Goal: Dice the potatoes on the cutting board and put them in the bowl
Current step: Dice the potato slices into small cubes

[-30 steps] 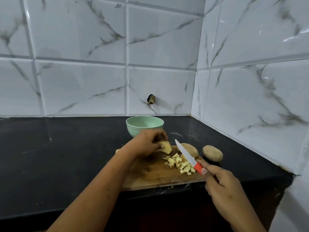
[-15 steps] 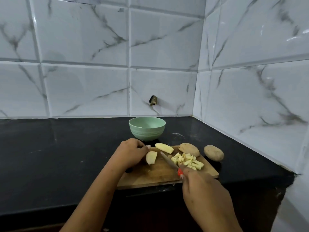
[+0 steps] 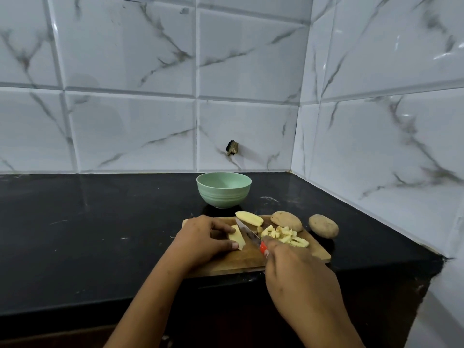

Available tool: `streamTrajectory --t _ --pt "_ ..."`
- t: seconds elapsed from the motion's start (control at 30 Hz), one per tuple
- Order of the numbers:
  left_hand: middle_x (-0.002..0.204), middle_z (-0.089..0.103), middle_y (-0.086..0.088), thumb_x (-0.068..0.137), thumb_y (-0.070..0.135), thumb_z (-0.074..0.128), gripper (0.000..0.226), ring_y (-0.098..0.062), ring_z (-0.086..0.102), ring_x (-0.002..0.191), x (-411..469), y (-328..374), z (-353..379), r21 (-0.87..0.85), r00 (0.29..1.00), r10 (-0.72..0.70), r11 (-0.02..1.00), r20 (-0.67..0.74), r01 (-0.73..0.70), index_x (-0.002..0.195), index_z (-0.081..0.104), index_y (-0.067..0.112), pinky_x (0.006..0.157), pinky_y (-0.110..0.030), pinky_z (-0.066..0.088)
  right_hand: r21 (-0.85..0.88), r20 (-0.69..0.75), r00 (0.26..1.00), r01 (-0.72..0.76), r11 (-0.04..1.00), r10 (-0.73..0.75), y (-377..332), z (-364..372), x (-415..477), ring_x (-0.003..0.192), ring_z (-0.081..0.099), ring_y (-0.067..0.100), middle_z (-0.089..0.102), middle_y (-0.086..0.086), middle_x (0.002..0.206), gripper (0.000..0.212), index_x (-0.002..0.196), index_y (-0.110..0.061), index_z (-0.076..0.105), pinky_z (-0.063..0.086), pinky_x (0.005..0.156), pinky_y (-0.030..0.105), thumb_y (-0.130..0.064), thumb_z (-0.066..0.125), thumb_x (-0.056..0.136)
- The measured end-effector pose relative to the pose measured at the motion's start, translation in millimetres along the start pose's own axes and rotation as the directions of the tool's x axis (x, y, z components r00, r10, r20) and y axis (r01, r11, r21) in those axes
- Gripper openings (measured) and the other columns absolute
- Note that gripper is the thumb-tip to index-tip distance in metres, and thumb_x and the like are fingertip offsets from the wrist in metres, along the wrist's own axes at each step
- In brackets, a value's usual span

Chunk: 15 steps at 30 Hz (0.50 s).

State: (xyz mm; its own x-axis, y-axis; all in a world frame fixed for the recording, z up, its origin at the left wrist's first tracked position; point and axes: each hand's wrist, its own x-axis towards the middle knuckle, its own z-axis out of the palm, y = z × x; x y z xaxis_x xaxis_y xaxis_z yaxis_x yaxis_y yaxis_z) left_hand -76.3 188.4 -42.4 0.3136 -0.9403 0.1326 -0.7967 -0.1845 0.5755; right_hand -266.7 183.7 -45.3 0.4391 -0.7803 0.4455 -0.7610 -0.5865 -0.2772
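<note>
Pale-yellow peeled potato wedge (image 3: 237, 238), toward nine o'clock on the wooden cutting board (image 3: 251, 263), is pinched by the left hand (image 3: 200, 238), whose fingertips should tuck back while the right hand (image 3: 298, 275), gripping the red-handled knife (image 3: 247, 233), slices evenly, the mint-green bowl (image 3: 223, 190) standing at eleven.

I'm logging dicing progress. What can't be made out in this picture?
Head view only.
Inside the bowl: its near wall hides the floor, so contents unknown.
Handle of the knife: mostly covered by the right hand.
The potato piece: partly under the left hand and its fingers.
Number of dice: too small, heaped.
</note>
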Motion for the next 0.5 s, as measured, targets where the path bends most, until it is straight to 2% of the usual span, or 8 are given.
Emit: streamTrajectory --t 0.07,0.17,0.3,0.4,0.5 --pt "0.122 0.058 0.013 0.077 0.051 0.07 0.044 -0.01 0.053 0.106 0 -2 5 0.047 0.999 0.001 0.999 -0.053 0.001 0.118 0.063 0.04 0.096 -0.033 0.045 -0.044 0.013 1.0 0.019 0.999 -0.018 -1 0 6 0.088 0.061 0.007 0.064 -0.011 0.108 0.041 0.142 -0.036 0.038 0.051 0.069 0.024 -0.027 0.033 0.102" --pt "0.125 0.058 0.015 0.075 0.053 0.07 0.049 -0.009 0.051 0.109 -1 -4 7 0.041 0.998 0.004 0.999 -0.069 -0.002 0.122 0.06 0.04 0.098 -0.037 0.044 -0.115 0.038 0.998 0.052 0.992 -0.048 -3 3 18 0.087 0.061 0.01 0.064 -0.007 0.107 0.036 0.136 -0.033 0.044 0.048 0.065 0.024 -0.026 0.04 0.101" --pt "0.128 0.057 0.019 0.077 0.055 0.068 0.052 -0.005 0.048 0.116 -4 -3 8 0.061 0.997 0.026 0.998 -0.079 -0.021 0.125 0.059 0.038 0.1 -0.034 0.043 -0.177 0.042 0.996 0.088 0.98 -0.081 -8 3 25 0.074 0.051 0.011 0.063 -0.005 0.102 0.031 0.129 -0.031 0.051 0.032 0.048 0.021 -0.024 0.043 0.1" --pt "0.13 0.055 0.02 0.078 0.057 0.065 0.051 -0.008 0.04 0.125 -5 -2 10 0.095 0.995 0.03 0.995 -0.098 -0.021 0.126 0.058 0.039 0.1 -0.031 0.041 -0.214 0.058 0.995 0.086 0.973 -0.075 -10 -1 29 0.07 0.049 0.013 0.062 -0.004 0.094 0.026 0.121 -0.028 0.057 0.028 0.046 0.022 -0.022 0.044 0.1" --pt "0.127 0.057 0.02 0.079 0.055 0.065 0.045 -0.008 0.04 0.125 -6 0 11 0.102 0.992 0.027 0.995 -0.121 -0.015 0.122 0.06 0.042 0.089 -0.026 0.038 -0.251 0.104 0.99 0.114 0.961 -0.09 -19 -6 33 0.073 0.047 0.015 0.053 0.0 0.089 0.026 0.119 -0.021 0.058 0.025 0.046 0.023 -0.015 0.042 0.1"
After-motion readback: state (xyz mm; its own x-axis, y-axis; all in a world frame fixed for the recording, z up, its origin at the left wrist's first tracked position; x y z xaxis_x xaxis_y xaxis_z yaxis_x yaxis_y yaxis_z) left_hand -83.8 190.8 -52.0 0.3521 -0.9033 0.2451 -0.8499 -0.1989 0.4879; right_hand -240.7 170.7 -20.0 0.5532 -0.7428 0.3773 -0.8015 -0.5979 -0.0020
